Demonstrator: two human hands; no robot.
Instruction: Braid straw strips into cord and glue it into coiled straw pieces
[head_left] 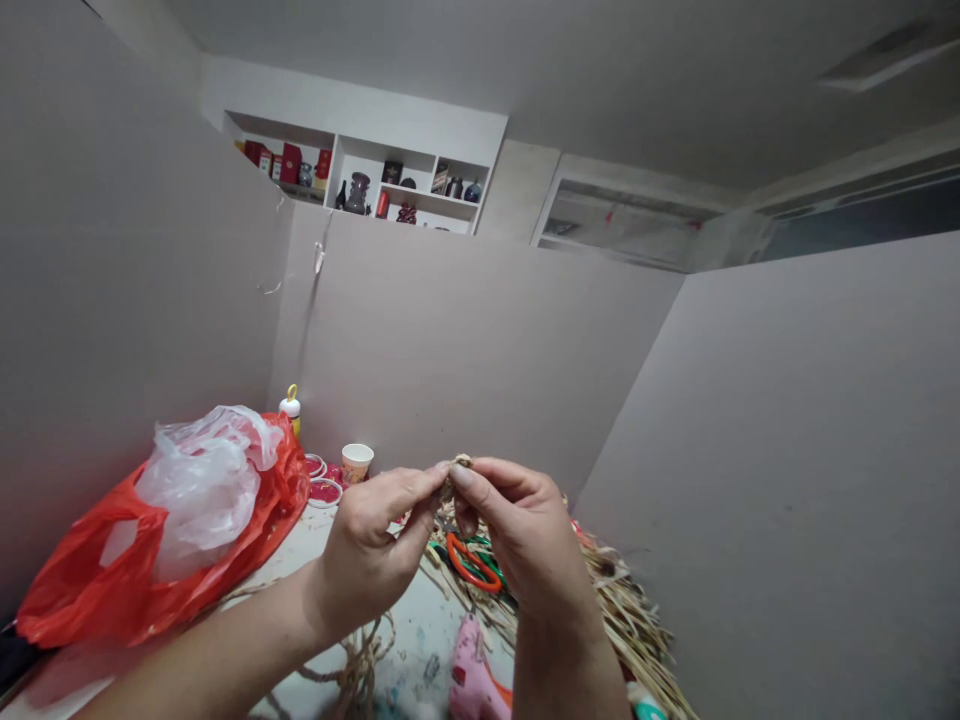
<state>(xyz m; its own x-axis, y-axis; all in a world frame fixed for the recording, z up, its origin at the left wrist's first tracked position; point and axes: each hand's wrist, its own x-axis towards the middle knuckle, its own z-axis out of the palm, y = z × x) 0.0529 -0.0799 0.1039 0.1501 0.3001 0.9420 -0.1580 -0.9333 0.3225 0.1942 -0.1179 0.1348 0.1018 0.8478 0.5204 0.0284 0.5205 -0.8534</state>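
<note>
A small piece of twisted, straw-coloured cord (461,461) is pinched between both hands, raised above the table. Thumb and fingers of my left hand (371,535) close on it from the left. My right hand (536,540) grips it from the other side, the thumb on top; most of the piece is hidden by the fingers. Below the hands lie orange-handled scissors (472,566) and a pink glue gun (471,665). Loose coils of straw rope (360,672) rest under my left forearm, and a heap of dry straw strands (630,625) spreads behind my right wrist.
On the left of the table (409,640) a red plastic bag (90,575) lies under a clear white bag (202,490). A paper cup (358,463), white rings (325,493) and a yellow-and-white bottle (290,410) stand farther back. Grey partitions (450,340) enclose the table.
</note>
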